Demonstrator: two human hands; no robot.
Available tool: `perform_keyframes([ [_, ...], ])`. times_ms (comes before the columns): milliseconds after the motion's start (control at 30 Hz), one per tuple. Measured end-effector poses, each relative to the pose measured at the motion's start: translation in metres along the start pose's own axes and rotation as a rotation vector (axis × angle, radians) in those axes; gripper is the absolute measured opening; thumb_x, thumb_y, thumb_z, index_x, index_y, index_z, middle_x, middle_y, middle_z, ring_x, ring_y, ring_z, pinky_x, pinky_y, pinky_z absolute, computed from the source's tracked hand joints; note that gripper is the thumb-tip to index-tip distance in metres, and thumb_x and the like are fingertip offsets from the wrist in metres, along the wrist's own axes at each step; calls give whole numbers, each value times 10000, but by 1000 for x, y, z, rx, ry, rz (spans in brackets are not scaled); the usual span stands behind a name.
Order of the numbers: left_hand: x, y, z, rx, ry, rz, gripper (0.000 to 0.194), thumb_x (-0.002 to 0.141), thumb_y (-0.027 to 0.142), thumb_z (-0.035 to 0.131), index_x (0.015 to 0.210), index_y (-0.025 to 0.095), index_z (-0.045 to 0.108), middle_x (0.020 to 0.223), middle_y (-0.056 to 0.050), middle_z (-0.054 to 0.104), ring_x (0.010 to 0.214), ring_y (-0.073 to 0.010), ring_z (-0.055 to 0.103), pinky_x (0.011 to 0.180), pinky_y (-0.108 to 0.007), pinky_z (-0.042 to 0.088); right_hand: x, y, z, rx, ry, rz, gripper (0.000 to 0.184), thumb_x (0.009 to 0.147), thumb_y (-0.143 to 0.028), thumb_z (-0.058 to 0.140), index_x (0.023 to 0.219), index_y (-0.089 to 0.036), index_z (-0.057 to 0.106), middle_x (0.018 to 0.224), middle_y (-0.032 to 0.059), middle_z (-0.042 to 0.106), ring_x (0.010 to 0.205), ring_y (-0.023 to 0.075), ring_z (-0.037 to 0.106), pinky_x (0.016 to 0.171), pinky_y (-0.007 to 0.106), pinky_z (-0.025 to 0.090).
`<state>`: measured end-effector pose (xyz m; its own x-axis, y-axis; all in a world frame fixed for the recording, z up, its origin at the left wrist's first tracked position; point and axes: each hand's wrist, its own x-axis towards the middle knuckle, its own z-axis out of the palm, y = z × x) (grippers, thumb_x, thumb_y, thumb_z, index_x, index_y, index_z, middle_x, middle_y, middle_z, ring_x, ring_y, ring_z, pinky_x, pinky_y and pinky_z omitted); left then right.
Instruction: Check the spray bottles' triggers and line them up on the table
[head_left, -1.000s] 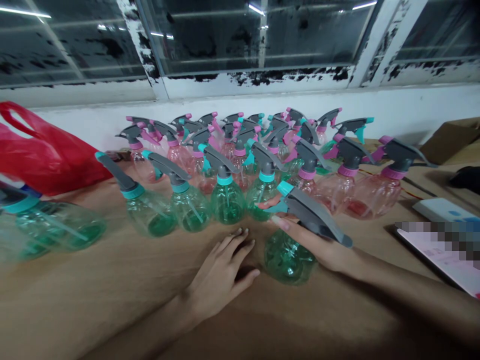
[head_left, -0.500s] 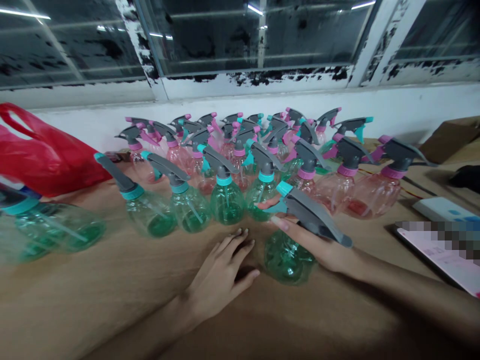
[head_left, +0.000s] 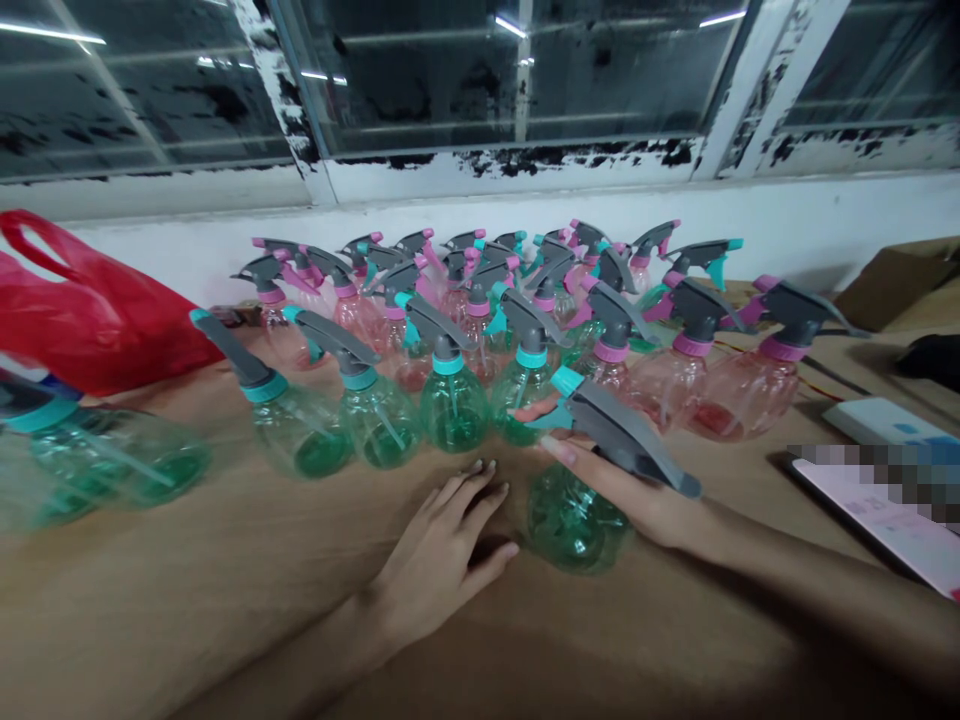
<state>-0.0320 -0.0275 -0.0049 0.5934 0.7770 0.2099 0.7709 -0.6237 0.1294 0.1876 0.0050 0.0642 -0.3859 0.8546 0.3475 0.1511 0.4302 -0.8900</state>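
My right hand (head_left: pixel 637 490) is wrapped round the neck of a green spray bottle (head_left: pixel 574 525) with a grey head and turquoise nozzle. The bottle stands on the wooden table (head_left: pixel 247 590), its nozzle pointing away to the left; the hand hides its collar. Left of it, my left hand (head_left: pixel 442 555) lies palm down on the table with fingers spread, holding nothing. Just beyond the hands is a row of green spray bottles, among them one with a turquoise collar (head_left: pixel 454 410). Pink spray bottles, such as one at the right (head_left: pixel 754 390), stand beside and behind them.
A red plastic bag (head_left: pixel 105 320) sits at the back left. On the right lie a phone (head_left: pixel 870 510), a white box-shaped item (head_left: pixel 892 425) and a dark object (head_left: pixel 934 355). A cardboard box (head_left: pixel 900 280) is behind them, near the white wall under the windows.
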Motion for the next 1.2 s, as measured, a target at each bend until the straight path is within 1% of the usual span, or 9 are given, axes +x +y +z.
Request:
perform_keyframes([
  [267, -1, -1, 2, -3, 0, -1, 492, 932, 415, 518, 1334, 139, 449, 1418, -133, 426, 1290, -291, 397, 1043, -481, 349, 2, 0, 2, 20, 12, -19, 238, 861, -337, 579, 1071, -226, 594, 795, 3, 634, 687, 155, 605, 612, 300, 479],
  [433, 0, 0, 1, 1, -11, -11, 489, 927, 405, 529, 1335, 148, 452, 1417, -128, 428, 1293, -285, 392, 1042, -458, 356, 2, 0, 0, 0, -2, -25, 234, 859, -328, 582, 1073, -233, 589, 750, -9, 629, 662, 155, 610, 572, 294, 472],
  [600, 0, 1, 0, 0, -7, -8, 484, 923, 401, 536, 1326, 143, 462, 1404, -131, 444, 1285, -287, 401, 1037, -462, 360, 1, -2, 1, 4, 8, -23, 217, 863, -318, 578, 1060, -228, 585, 843, 5, 646, 739, 159, 623, 654, 302, 495],
  [667, 0, 1, 0, -2, 2, -4, 485, 924, 400, 536, 1326, 138, 463, 1403, -134, 444, 1286, -289, 400, 1037, -463, 360, 1, -2, 1, -12, 17, -24, 214, 859, -328, 582, 1050, -232, 588, 854, 6, 644, 687, 151, 607, 615, 306, 482],
  [800, -1, 0, 2, -11, 13, -4, 491, 926, 402, 532, 1336, 144, 453, 1411, -132, 436, 1284, -290, 404, 1035, -469, 360, 2, -1, 0, -67, 33, -36, 210, 852, -380, 583, 1015, -249, 599, 763, -18, 625, 513, 121, 506, 512, 307, 425],
  [900, -1, 0, 2, -15, 14, -5, 482, 922, 402, 534, 1328, 150, 464, 1409, -130, 441, 1283, -290, 408, 1033, -469, 362, 2, -2, -2, -125, 55, -55, 185, 857, -423, 567, 870, -243, 609, 660, -33, 580, 530, 123, 502, 542, 303, 426],
  [1000, 0, 0, 1, -8, 14, -11, 476, 917, 395, 543, 1317, 146, 475, 1404, -133, 446, 1285, -290, 405, 1037, -462, 358, 2, -3, -4, -159, 58, -53, 248, 864, -453, 548, 763, -230, 589, 611, -30, 555, 573, 132, 526, 573, 302, 426],
  [1133, 1, 0, -1, -15, 1, -10, 513, 890, 409, 572, 1321, 150, 469, 1404, -133, 443, 1287, -294, 397, 1037, -458, 352, 2, -3, -3, -102, 39, -55, 229, 862, -452, 554, 881, -234, 621, 715, -17, 628, 560, 124, 527, 571, 305, 435],
  [1200, 1, 0, -3, -37, -11, 0, 566, 864, 432, 595, 1336, 155, 450, 1410, -130, 434, 1294, -297, 384, 1039, -461, 346, 3, -1, -2, -76, 44, -64, 217, 854, -429, 578, 961, -247, 627, 814, -10, 663, 630, 133, 576, 624, 305, 463],
])
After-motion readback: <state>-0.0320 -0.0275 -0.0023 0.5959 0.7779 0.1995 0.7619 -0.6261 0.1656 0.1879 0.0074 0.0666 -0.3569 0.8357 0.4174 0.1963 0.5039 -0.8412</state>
